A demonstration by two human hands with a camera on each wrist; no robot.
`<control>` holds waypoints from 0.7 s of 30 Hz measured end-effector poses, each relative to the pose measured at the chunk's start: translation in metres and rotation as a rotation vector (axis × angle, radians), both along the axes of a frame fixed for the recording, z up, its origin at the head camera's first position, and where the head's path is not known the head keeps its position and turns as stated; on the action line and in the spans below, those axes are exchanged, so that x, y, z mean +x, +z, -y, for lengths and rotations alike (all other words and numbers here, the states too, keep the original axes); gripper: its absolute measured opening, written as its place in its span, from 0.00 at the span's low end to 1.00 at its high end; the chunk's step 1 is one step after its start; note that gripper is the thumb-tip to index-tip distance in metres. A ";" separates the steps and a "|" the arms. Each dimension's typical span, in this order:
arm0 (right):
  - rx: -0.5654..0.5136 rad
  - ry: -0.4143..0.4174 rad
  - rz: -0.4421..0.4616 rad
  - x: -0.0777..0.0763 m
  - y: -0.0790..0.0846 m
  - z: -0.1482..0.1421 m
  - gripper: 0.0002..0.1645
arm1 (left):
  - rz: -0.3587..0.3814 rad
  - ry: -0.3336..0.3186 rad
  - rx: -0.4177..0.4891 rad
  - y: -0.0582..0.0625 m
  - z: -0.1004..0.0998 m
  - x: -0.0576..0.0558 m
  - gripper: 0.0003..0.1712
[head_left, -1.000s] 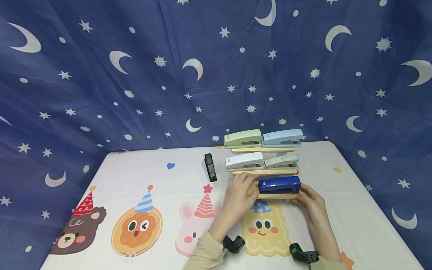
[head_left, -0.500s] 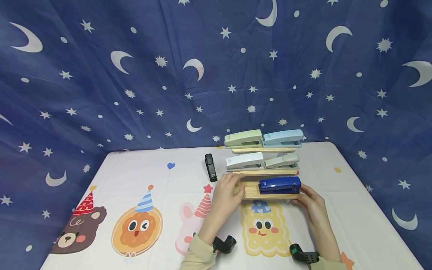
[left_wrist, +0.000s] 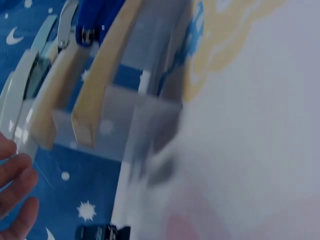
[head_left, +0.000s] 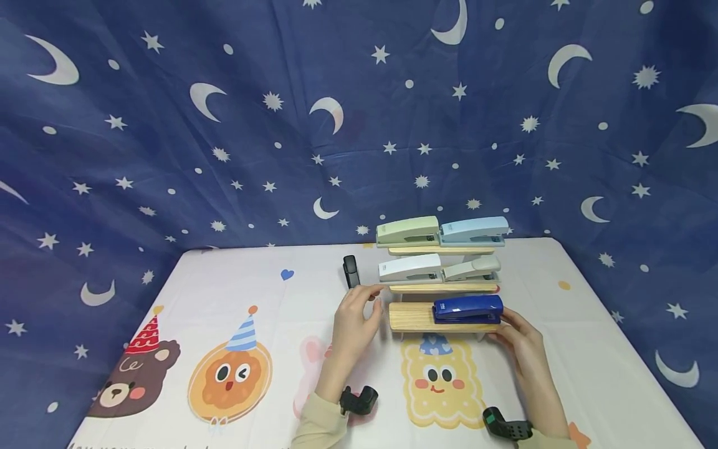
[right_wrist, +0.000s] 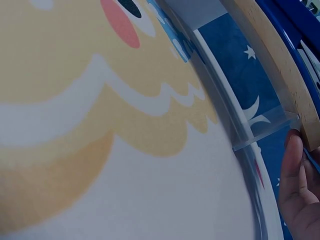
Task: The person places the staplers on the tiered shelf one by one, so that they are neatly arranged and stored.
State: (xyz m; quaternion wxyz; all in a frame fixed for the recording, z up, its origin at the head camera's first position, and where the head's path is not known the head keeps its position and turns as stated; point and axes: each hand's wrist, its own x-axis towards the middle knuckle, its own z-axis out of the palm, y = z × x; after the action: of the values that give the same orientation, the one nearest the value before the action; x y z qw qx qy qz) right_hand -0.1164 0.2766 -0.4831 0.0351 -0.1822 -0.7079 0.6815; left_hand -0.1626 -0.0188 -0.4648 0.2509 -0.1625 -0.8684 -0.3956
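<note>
A tiered rack with wooden shelves [head_left: 411,318] and clear supports [left_wrist: 135,112] bears several staplers. On its lowest shelf a dark blue stapler [head_left: 468,307] sits at the right half, leaving the left half bare. My right hand [head_left: 523,346] grips that shelf's right end, thumb [right_wrist: 291,155] at the front and fingers partly hidden behind the board. Left of the rack, my left hand [head_left: 354,324] holds nothing, its fingers loosely bent. Beyond its fingers lies a black stapler [head_left: 350,269], its near end hidden by the hand in the head view.
On the middle shelf stand a white stapler [head_left: 409,268] and a light grey stapler [head_left: 472,269]. The top shelf carries a green stapler [head_left: 407,231] and a light blue stapler [head_left: 473,231]. A blue curtain [head_left: 252,125] hangs behind the cartoon-printed tablecloth [head_left: 235,299].
My left hand has left the blue stapler's left end and moved left, off the shelf, toward the black stapler. The right hand stays at the rack's right end.
</note>
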 end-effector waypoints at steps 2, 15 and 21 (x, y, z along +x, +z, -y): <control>-0.004 -0.001 -0.001 0.000 0.000 -0.001 0.29 | 0.003 0.019 0.017 -0.002 0.004 -0.002 0.14; 0.006 0.014 -0.044 0.002 -0.003 -0.001 0.30 | 0.060 0.163 0.063 -0.014 0.023 -0.017 0.14; 0.022 0.012 -0.037 0.001 -0.002 0.000 0.30 | 0.167 0.192 0.105 -0.018 0.025 -0.026 0.17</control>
State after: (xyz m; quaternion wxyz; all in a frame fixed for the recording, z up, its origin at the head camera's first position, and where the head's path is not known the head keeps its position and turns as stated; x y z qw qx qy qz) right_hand -0.1152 0.2765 -0.4849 0.0461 -0.1649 -0.7155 0.6773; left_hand -0.1887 -0.0435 -0.4829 0.2226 -0.0320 -0.8760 -0.4268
